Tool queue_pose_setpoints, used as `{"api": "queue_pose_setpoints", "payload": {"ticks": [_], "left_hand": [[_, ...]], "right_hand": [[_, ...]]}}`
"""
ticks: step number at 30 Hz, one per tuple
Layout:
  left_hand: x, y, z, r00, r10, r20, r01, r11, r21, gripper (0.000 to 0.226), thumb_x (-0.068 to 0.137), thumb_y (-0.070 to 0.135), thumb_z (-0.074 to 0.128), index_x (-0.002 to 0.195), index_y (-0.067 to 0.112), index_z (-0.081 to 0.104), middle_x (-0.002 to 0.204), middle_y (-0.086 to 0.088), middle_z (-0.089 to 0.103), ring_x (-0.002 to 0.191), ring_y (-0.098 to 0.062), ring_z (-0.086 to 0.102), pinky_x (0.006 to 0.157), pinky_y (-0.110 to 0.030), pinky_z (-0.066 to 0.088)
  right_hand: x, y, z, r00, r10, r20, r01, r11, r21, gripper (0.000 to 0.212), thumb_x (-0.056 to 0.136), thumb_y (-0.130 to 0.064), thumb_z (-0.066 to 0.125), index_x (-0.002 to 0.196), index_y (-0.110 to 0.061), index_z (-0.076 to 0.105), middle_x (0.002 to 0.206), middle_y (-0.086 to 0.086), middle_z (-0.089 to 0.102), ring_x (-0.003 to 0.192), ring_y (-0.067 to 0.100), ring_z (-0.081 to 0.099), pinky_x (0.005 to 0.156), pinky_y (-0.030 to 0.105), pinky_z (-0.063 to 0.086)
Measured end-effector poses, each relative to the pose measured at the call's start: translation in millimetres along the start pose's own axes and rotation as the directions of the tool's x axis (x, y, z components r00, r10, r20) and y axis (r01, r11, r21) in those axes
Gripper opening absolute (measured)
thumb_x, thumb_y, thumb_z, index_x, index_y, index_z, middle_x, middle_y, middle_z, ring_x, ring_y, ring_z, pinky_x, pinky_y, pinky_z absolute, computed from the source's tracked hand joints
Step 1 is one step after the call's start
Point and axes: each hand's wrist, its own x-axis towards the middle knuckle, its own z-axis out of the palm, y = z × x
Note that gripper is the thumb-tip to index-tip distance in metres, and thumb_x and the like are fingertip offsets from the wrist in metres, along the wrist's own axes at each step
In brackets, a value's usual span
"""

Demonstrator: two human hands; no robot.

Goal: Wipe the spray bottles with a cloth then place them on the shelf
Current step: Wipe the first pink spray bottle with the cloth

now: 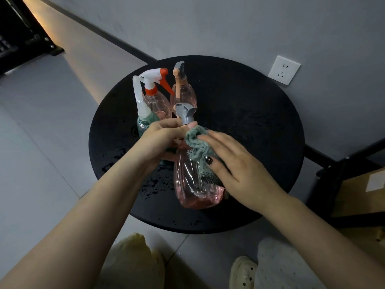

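Note:
A pink see-through spray bottle [188, 182] with a grey nozzle is held tilted above the round black table [250, 122]. My left hand [161, 140] grips its neck just under the nozzle. My right hand [231, 161] presses a grey-green cloth [196, 142] flat against the bottle's right side. Three more spray bottles stand behind: a green one with a white trigger [143, 122], a pink one with an orange and white trigger [156, 101], and a pink one with a peach and dark nozzle [184, 92].
Water drops speckle the table's front left [154, 184]. A dark shelf frame with a cardboard box [358, 190] stands at the right. A wall socket [283, 70] sits behind the table. My feet in pale shoes [242, 272] show below.

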Motion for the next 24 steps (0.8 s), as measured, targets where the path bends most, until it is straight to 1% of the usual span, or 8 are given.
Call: {"api": "queue_pose_setpoints", "payload": {"ticks": [3,6,8,11,14,19,21,24], "left_hand": [[1.7,-2.3,0.4,0.999,-0.022,0.024,0.022,0.999,-0.031,0.008,0.086,0.018,0.060,0.084,0.017,0.067,0.066,0.004,0.067,0.060,-0.008,0.063,0.053,-0.024,0.054],[3.5,-1.8,-2.5,0.998,-0.027,0.062,0.031,0.997,-0.071,0.024,0.072,0.031,0.065,0.088,0.013,0.069,0.077,-0.003,0.069,0.068,-0.016,0.063,0.061,-0.025,0.054],[4.7,-1.3,-5.1,0.998,-0.040,0.057,0.045,0.996,-0.081,0.029,0.068,0.035,0.066,0.088,0.015,0.071,0.081,-0.005,0.068,0.072,-0.019,0.061,0.066,-0.027,0.050],[5.9,-1.8,-8.5,0.998,-0.053,0.036,0.055,0.998,-0.042,0.016,0.081,0.033,0.062,0.085,0.021,0.072,0.069,0.005,0.068,0.059,-0.007,0.062,0.051,-0.019,0.049],[6.8,-2.2,-8.5,0.997,-0.057,0.046,0.058,0.998,-0.021,0.018,0.083,0.033,0.060,0.088,0.022,0.073,0.072,0.004,0.067,0.062,-0.008,0.060,0.050,-0.018,0.050],[8.4,-6.2,-4.2,0.989,-0.041,0.144,0.050,0.997,-0.060,0.024,0.066,0.039,0.069,0.082,0.022,0.076,0.082,-0.009,0.065,0.075,-0.023,0.058,0.068,-0.025,0.050],[7.9,-8.2,-2.8,0.985,-0.031,0.171,0.037,0.999,-0.035,0.023,0.067,0.038,0.065,0.078,0.021,0.075,0.077,-0.005,0.069,0.069,-0.018,0.064,0.063,-0.026,0.054],[9.2,-11.4,-2.6,0.989,-0.040,0.146,0.038,0.999,0.014,0.022,0.074,0.036,0.062,0.086,0.021,0.072,0.076,0.000,0.070,0.070,-0.013,0.066,0.061,-0.029,0.056]], "right_hand": [[0.3,-3.5,1.6,1.000,0.006,-0.004,-0.006,0.999,0.053,0.051,0.095,-0.044,0.031,0.144,-0.032,0.034,0.148,-0.010,0.033,0.137,0.002,0.025,0.107,0.022,0.026],[-3.1,-12.3,0.0,0.977,-0.211,0.011,0.210,0.966,-0.153,0.045,0.096,-0.035,0.037,0.138,-0.020,0.045,0.144,0.001,0.042,0.137,0.016,0.030,0.108,0.032,0.033],[-5.4,-15.5,-1.0,0.922,-0.376,0.091,0.386,0.880,-0.277,0.041,0.096,-0.031,0.040,0.132,-0.016,0.053,0.139,0.005,0.049,0.136,0.023,0.033,0.112,0.035,0.028],[-9.9,-16.3,0.5,0.823,-0.527,0.214,0.568,0.754,-0.330,0.036,0.094,-0.029,0.049,0.127,-0.016,0.058,0.136,0.005,0.053,0.134,0.025,0.037,0.115,0.040,0.023],[-13.0,-15.9,0.3,0.790,-0.563,0.242,0.613,0.720,-0.327,0.033,0.094,-0.027,0.053,0.125,-0.016,0.059,0.135,0.004,0.054,0.133,0.024,0.039,0.115,0.039,0.024],[-6.5,-8.2,-1.4,0.921,-0.386,0.059,0.390,0.902,-0.186,0.038,0.097,-0.031,0.044,0.130,-0.015,0.056,0.140,0.003,0.050,0.136,0.019,0.036,0.114,0.032,0.028],[-3.4,-3.9,-0.1,0.978,-0.205,-0.044,0.204,0.979,-0.027,0.041,0.096,-0.033,0.044,0.133,-0.018,0.052,0.142,-0.005,0.045,0.137,0.011,0.035,0.112,0.024,0.029],[-0.7,-1.5,4.5,0.993,-0.004,-0.122,0.027,0.982,0.185,0.043,0.094,-0.034,0.045,0.135,-0.020,0.050,0.142,-0.013,0.042,0.133,0.000,0.036,0.109,0.017,0.030]]}}
